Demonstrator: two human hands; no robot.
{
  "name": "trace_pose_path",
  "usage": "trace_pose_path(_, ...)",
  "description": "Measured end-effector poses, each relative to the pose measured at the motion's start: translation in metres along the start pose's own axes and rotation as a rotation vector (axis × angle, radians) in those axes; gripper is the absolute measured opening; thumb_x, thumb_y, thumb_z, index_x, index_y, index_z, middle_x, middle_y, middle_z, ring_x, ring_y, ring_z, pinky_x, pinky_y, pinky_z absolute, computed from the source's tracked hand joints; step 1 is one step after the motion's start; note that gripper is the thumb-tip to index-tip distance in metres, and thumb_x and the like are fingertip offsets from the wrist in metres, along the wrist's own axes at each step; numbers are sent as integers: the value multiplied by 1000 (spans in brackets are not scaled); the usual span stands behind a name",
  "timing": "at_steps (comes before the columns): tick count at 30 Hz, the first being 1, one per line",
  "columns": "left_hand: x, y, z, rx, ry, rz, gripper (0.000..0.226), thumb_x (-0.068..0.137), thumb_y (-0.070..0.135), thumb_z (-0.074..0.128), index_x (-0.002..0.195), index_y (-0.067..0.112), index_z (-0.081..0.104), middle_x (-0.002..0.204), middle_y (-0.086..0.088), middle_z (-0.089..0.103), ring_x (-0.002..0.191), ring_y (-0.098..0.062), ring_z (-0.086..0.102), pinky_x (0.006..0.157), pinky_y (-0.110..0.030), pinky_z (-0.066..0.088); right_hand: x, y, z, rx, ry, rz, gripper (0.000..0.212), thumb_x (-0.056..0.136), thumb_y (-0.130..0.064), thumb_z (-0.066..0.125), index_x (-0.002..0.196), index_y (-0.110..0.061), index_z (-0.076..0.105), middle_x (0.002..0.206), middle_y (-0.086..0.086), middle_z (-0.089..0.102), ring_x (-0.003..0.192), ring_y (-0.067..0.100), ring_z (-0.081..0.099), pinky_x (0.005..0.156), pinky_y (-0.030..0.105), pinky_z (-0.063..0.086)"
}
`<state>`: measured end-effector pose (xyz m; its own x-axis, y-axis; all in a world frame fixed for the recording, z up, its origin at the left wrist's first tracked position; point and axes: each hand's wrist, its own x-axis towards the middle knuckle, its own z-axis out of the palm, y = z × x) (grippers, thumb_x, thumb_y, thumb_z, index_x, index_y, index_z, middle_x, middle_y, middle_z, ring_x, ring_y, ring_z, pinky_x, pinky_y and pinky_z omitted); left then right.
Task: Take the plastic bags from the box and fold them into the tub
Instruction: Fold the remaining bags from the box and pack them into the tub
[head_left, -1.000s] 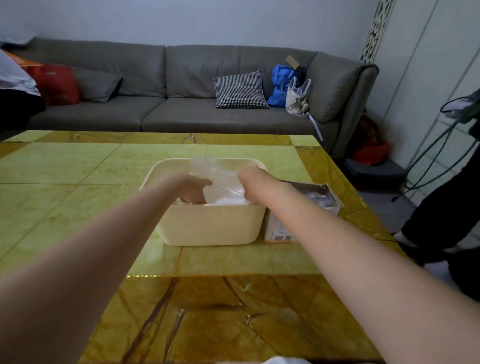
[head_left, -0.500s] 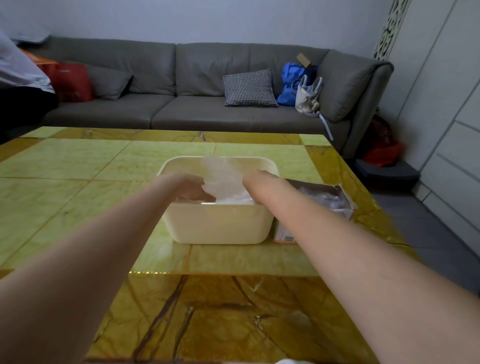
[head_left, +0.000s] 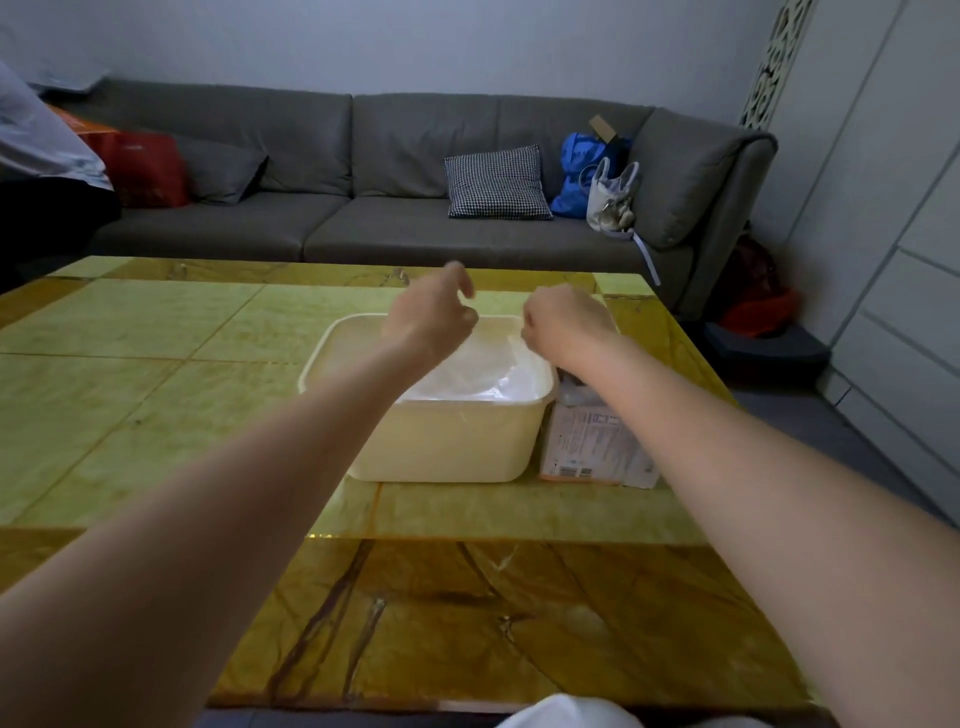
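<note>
A cream plastic tub stands on the table, and a clear plastic bag lies flat inside it. My left hand hovers over the tub's far rim with its fingers loosely curled and nothing visible in them. Above the tub's far right corner, my right hand has its fingers curled. A crinkled edge of the bag rises right below those fingertips, and whether they pinch it is unclear. The cardboard box sits against the tub's right side, mostly hidden by my right forearm.
The yellow-green marble table stretches left and toward me. A grey sofa with a checked cushion, a blue bag and a red bag lies beyond the table. A person is at the far left.
Both hands have risen out of the tub and moved apart. The bag that stood up between them now lies flat inside the tub.
</note>
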<state>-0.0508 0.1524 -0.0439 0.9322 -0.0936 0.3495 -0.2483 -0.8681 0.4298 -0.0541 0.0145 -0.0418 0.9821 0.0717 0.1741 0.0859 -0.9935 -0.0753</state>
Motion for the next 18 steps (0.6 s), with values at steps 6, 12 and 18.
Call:
trace_pose_path(6,-14,36,18,-61,-474,199,24,93,16,52,114,11,63,115,-6,61,88,-10,52,71,-16,40,-13,46,7,179,-309,190,15,86,-22,66,88,-8,59,87,9,59,78,22,57,56,27,41)
trace_pose_path(12,-8,44,28,-101,-448,193,26,92,22,55,115,13,62,118,-6,61,99,-15,55,76,-21,41,-22,59,17,280,-409,247,25,90,-34,60,95,-10,56,81,7,57,68,17,53,53,24,38)
trace_pose_path(18,-9,57,43,119,-446,326,25,88,27,60,110,19,67,114,-4,59,103,-20,50,86,-30,42,-19,65,13,337,-404,242,25,93,-32,55,90,-8,60,69,4,51,59,15,46,50,24,34)
